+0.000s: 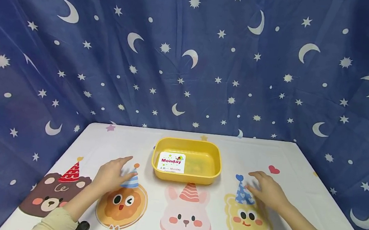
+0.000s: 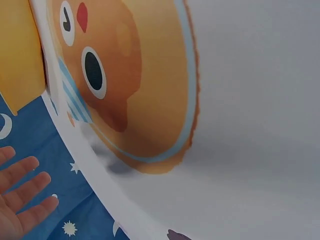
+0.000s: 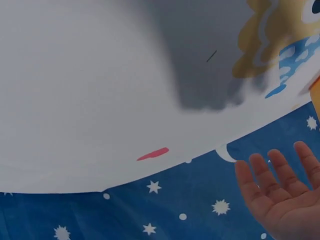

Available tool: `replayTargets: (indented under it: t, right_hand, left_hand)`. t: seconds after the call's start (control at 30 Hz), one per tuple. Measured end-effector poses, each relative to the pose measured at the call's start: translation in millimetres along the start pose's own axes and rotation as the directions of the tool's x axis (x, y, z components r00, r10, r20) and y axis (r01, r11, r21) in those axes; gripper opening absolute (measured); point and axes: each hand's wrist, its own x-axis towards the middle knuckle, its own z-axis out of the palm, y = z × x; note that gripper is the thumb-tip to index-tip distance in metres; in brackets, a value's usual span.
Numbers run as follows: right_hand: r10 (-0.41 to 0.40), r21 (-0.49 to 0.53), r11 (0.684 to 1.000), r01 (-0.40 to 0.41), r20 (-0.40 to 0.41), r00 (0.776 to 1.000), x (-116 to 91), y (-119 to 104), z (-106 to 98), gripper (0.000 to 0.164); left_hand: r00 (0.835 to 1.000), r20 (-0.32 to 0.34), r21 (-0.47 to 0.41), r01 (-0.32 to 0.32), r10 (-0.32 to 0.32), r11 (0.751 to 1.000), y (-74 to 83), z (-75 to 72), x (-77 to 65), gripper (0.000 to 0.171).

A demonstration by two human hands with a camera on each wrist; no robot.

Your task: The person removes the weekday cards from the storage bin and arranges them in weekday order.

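A yellow rectangular tub (image 1: pixel 213 174) stands near the back middle of the table. Inside it, at the left, leans a white card (image 1: pixel 171 162) printed "Monday". My left hand (image 1: pixel 112 175) hovers left of the tub, above the printed pancake face, holding nothing. To the tub's right, my right hand (image 1: pixel 268 190) hovers over the printed biscuit face, also with nothing in it. Both wrist views show the fingers spread and relaxed: the left hand (image 2: pixel 22 197) and the right hand (image 3: pixel 282 195). Neither hand touches the tub, whose side (image 2: pixel 20 55) appears in the left wrist view.
A white tablecloth (image 1: pixel 147 208) with cartoon animals and food in party hats covers the table. Behind and beside it hangs a dark blue curtain (image 1: pixel 159 101) with moons and stars. A black strap (image 1: pixel 80 228) shows at the left wrist.
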Motion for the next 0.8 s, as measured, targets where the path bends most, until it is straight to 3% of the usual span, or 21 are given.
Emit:
replayTargets:
  t: [0.3,0.63,0.8]
  right_hand:
    - [0.029,0.016,0.999,-0.029,-0.028,0.999,6,3,-2,0.033]
    - [0.077,0.073,0.995,-0.074,-0.039,0.996,14,-9,-2,0.031]
    - [0.082,0.100,0.992,-0.077,-0.044,0.996,23,-19,-1,0.032]
  left_hand:
    - [0.998,0.006,-0.078,0.070,-0.069,0.995,1.6,-3.6,2.8,0.039]
    - [0.991,-0.070,-0.196,0.099,-0.114,0.976,6.9,-6.0,3.5,0.034]
    - [0.987,-0.066,-0.244,0.129,-0.149,0.961,9.0,-2.7,8.4,0.033]
